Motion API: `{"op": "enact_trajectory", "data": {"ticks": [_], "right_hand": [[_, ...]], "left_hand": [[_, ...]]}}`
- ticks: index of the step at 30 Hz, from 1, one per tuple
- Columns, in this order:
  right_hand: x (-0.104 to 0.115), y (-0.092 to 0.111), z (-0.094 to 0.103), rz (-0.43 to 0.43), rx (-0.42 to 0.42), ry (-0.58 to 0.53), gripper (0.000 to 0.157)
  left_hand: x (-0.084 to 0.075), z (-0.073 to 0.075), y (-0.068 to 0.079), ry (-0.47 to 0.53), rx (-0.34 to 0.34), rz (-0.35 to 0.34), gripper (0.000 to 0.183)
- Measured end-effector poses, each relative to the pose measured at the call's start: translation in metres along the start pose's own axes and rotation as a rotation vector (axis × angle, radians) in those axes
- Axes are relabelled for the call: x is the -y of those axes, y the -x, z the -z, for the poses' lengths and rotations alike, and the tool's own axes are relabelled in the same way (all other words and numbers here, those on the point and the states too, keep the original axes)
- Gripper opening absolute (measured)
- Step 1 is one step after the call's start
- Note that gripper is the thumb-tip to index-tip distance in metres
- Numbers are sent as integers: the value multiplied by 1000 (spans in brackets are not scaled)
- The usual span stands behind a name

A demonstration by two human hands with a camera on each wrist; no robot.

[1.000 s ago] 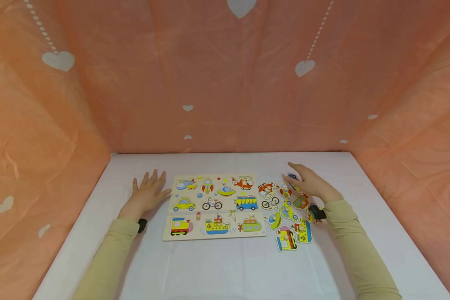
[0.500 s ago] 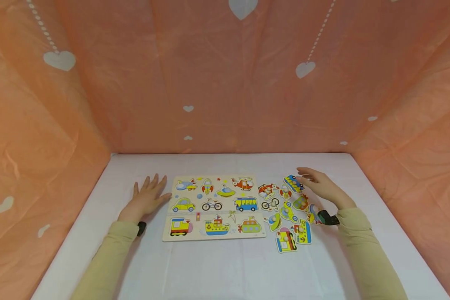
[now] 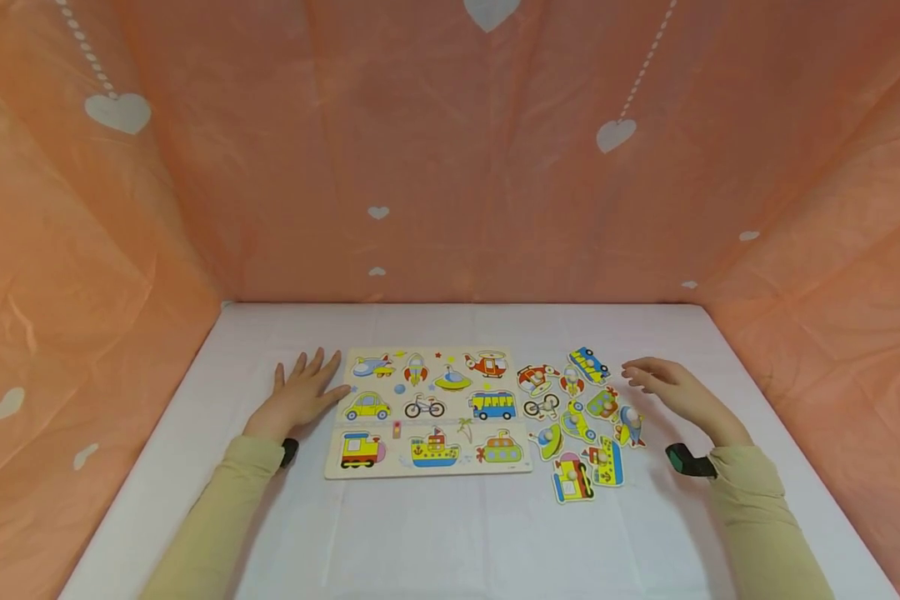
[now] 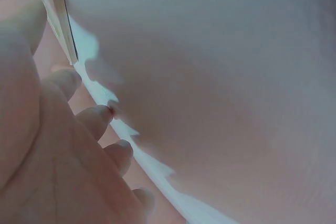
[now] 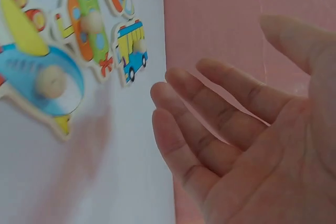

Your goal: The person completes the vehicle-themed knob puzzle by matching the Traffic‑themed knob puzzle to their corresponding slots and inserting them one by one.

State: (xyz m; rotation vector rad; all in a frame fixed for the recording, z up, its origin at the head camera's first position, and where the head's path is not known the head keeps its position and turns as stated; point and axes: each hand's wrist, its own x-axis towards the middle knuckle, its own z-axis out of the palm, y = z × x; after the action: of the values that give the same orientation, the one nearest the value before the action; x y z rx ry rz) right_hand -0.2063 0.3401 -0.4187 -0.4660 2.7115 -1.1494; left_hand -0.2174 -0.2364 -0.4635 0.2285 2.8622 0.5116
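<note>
A wooden puzzle board (image 3: 431,462) printed with vehicles lies flat on the white table. My left hand (image 3: 294,406) is spread at its left edge, the thumb close to the board; whether it touches is unclear. Several knobbed puzzle pieces lie loose to the board's right: a bus (image 3: 588,365), an airplane (image 3: 630,427), a submarine (image 3: 602,403), a train (image 3: 572,478) and a ship (image 3: 607,462) among them. Beside the bus and airplane pieces, my right hand (image 3: 678,393) hovers with loosely bent fingers and holds nothing. The right wrist view shows its palm apart from the airplane piece (image 5: 42,77).
Further loose pieces, a helicopter (image 3: 536,379), a bicycle (image 3: 542,407), a car (image 3: 577,421) and a flying saucer (image 3: 548,441), lie against or near the board's right edge. An orange cloth (image 3: 450,167) with white hearts hangs behind and at both sides of the table.
My right hand has drawn back to the right, away from the pieces, uncovering the bus and airplane pieces. My left hand has stayed nearly in place beside the board.
</note>
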Motion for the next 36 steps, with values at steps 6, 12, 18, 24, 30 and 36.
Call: {"op": "enact_trajectory", "data": {"ticks": [6, 12, 18, 24, 30, 36], "right_hand": [[-13, 18, -1, -47, -3, -74, 41], [-22, 33, -2, -68, 29, -114, 38], [-27, 42, -9, -80, 57, -215, 38], [-30, 45, -17, -111, 77, -235, 36], [-31, 46, -19, -111, 76, -235, 38], [-32, 47, -18, -118, 63, -253, 40]], "left_hand": [[0, -1, -2, -1, 10, 8, 81], [-3, 0, -3, 5, 12, 7, 80], [-5, 1, -2, 12, 5, -14, 80], [-3, -1, -3, -2, 17, -32, 78], [-3, 0, -4, 5, 29, -34, 78], [-4, 1, -6, -7, 41, -26, 78]]}}
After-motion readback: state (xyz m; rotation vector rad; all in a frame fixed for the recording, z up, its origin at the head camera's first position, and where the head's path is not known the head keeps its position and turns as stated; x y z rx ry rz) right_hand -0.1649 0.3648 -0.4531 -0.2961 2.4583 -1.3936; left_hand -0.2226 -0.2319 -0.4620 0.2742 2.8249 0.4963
